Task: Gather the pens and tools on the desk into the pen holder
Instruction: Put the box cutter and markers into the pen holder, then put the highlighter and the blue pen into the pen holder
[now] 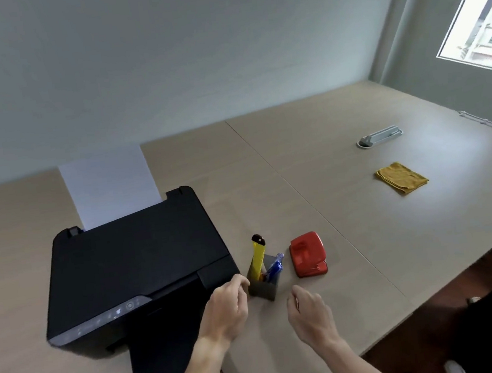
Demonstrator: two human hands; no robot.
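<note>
Head view, the only one supplied. The left hand (227,308) hovers above the desk (350,213) with fingers loosely curled, fingertips close to the near-left edge of the pen holder (261,286); whether they touch it cannot be told, and nothing is seen pinched in them. The right hand (311,310) hangs just to the near-right of the holder, fingers curled inward and empty, apart from every object. The pen holder, a dark grey square-sided cup, stands upright on the desk between and just beyond the two hands. Inside it a yellow utility knife (259,254) with a black tip leans up and out on the left-hand side, and blue pens (274,266) lean toward the right-hand side, with a clear-capped one uppermost. Just beyond the right hand, beside the holder but not touching it, lies a red hole punch (307,254). Beyond and outward of the left hand sits a black printer (134,271) with white paper (108,187) standing in its rear feed; pale icons mark its front panel, but no brand or lettering can be read. Well beyond the right hand lie a folded yellow cloth (401,178) and, farther still, a white socket unit (379,135) set in the desk. No legible writing appears on any item.
</note>
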